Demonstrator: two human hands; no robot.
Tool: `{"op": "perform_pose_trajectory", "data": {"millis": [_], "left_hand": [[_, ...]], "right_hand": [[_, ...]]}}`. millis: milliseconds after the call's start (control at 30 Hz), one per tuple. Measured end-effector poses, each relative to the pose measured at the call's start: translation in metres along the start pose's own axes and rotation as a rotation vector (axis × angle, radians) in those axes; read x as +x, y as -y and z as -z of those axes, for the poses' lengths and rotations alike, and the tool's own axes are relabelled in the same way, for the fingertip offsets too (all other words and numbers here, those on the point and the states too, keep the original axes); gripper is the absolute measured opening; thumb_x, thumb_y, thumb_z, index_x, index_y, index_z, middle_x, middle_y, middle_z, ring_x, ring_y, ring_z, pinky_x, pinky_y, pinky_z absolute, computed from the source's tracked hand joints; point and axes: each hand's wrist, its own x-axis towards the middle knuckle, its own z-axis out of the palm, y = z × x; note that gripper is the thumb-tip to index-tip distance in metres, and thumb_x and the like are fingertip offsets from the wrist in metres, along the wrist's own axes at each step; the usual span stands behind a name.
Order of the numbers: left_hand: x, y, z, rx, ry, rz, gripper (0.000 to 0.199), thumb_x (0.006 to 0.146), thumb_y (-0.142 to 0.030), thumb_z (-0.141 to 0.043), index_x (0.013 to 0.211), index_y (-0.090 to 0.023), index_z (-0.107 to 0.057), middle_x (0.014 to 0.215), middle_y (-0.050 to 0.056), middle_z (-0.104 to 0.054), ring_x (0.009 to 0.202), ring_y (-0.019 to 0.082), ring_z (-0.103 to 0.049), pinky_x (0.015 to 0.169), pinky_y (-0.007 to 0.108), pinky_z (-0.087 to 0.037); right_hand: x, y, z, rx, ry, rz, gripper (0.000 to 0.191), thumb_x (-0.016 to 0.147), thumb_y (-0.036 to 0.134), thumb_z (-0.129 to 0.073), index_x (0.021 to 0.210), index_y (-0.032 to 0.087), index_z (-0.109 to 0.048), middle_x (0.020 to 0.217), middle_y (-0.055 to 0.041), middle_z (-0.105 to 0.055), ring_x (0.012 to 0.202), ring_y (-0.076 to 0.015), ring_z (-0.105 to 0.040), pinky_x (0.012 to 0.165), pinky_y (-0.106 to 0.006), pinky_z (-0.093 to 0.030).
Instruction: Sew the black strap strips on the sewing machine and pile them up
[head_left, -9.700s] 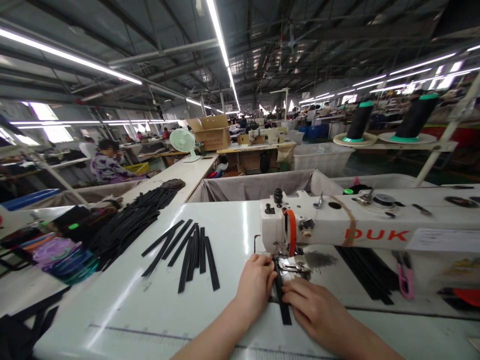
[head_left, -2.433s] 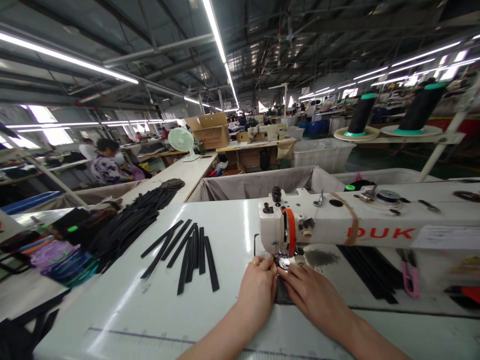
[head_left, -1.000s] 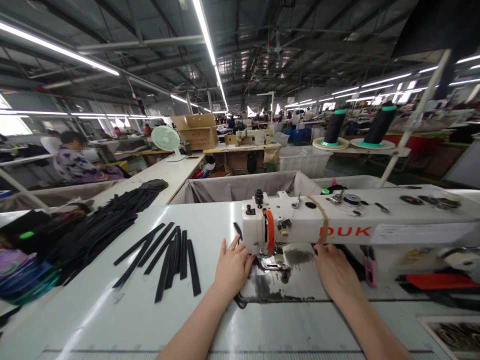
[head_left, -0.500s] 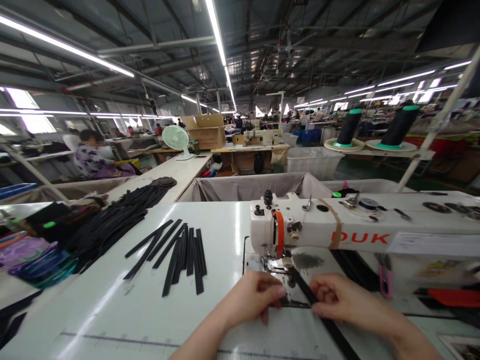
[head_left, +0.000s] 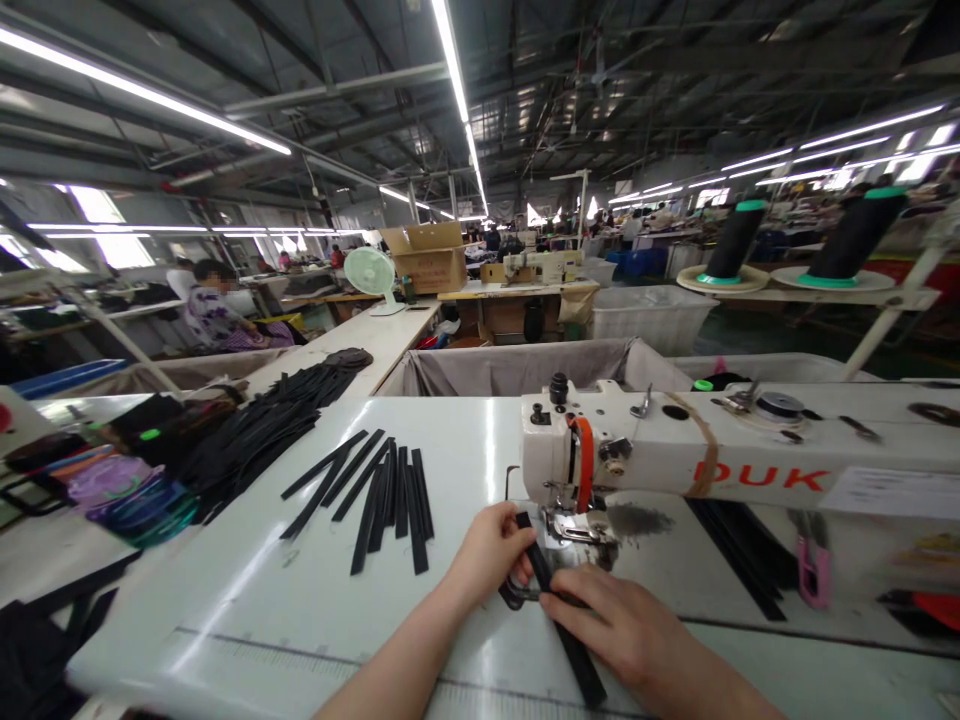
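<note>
Black flat strap (head_left: 581, 660) lying diagonally over the near side of the machine bed, far end up by the presser foot (head_left: 577, 528) of the DUK sewing machine (head_left: 570, 450), near end running out past the right hand toward the table's near edge. Right hand (head_left: 611, 625) clamped on the strap's middle, fingers over the top. Left hand (head_left: 491, 550) just left of the strap's far end, fingertips at its edge; firm pinch or light touch, can't tell. Hands close together, either side of the strap. Dark metal ring (head_left: 513, 596) low by the strap's left side; attached or not, unclear.

Handling, best guess: light, flat, fairly stiff, holds a straight line, not fragile. Likely to slide on the glossy top. Best hold: flat faces between thumb and fingers, close to the foot.

Nearby: stack of similar strips (head_left: 386, 505) on the white table (head_left: 210, 620), looser heap (head_left: 255, 430) further left, more strips (head_left: 731, 545) right of the machine, pink snips (head_left: 814, 578) beyond those.
</note>
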Motion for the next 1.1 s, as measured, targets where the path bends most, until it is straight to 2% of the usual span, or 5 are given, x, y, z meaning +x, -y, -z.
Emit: {"op": "perform_pose_trajectory", "data": {"millis": [67, 167, 300, 433, 1100], "left_hand": [[-0.002, 0.0, -0.007, 0.115, -0.099, -0.088, 0.018, 0.079, -0.017, -0.059, 0.096, -0.015, -0.053, 0.063, -0.004, -0.06, 0.043, 0.009, -0.054, 0.044, 0.021, -0.045], [-0.009, -0.003, -0.011, 0.454, -0.283, -0.279, 0.029, 0.076, -0.006, -0.06, 0.102, -0.016, -0.055, 0.092, 0.003, -0.062, 0.072, 0.014, -0.061, 0.072, 0.031, -0.052], [-0.018, -0.004, -0.01, 0.871, -0.229, -0.469, 0.007, 0.082, -0.014, -0.06, 0.081, -0.018, -0.066, 0.1, 0.008, -0.063, 0.096, 0.024, -0.055, 0.089, 0.04, -0.046], [-0.017, -0.002, -0.01, 0.883, -0.126, -0.553, 0.018, 0.088, -0.015, -0.055, 0.078, -0.018, -0.069, 0.096, 0.006, -0.067, 0.091, 0.022, -0.055, 0.086, 0.036, -0.046], [-0.009, 0.004, -0.013, 0.898, -0.168, -0.601, 0.022, 0.089, -0.014, -0.051, 0.079, -0.018, -0.07, 0.096, 0.007, -0.067, 0.091, 0.022, -0.055, 0.085, 0.038, -0.047]], "right_hand": [[0.0, 0.004, -0.005, -0.117, -0.035, 0.018, 0.042, 0.084, 0.003, -0.042, 0.122, 0.013, -0.058, 0.11, -0.0123, -0.066, 0.102, -0.0235, -0.062, 0.082, -0.033, -0.054], [0.001, 0.008, -0.015, -0.208, -0.101, -0.035, 0.046, 0.077, -0.002, -0.039, 0.117, 0.01, -0.06, 0.109, -0.0119, -0.068, 0.098, -0.0224, -0.064, 0.081, -0.031, -0.054], [0.0, 0.006, -0.026, -0.258, -0.126, -0.061, 0.051, 0.074, -0.003, -0.038, 0.117, 0.01, -0.06, 0.113, -0.0119, -0.068, 0.103, -0.0211, -0.064, 0.084, -0.03, -0.054], [-0.003, 0.003, -0.034, -0.287, -0.114, -0.084, 0.052, 0.075, -0.004, -0.038, 0.119, 0.011, -0.06, 0.116, -0.0116, -0.067, 0.106, -0.0207, -0.063, 0.084, -0.03, -0.055], [0.005, -0.001, -0.022, -0.168, -0.101, -0.094, 0.042, 0.084, 0.001, -0.04, 0.119, 0.012, -0.059, 0.114, -0.0124, -0.067, 0.106, -0.0207, -0.063, 0.086, -0.032, -0.054]]}}
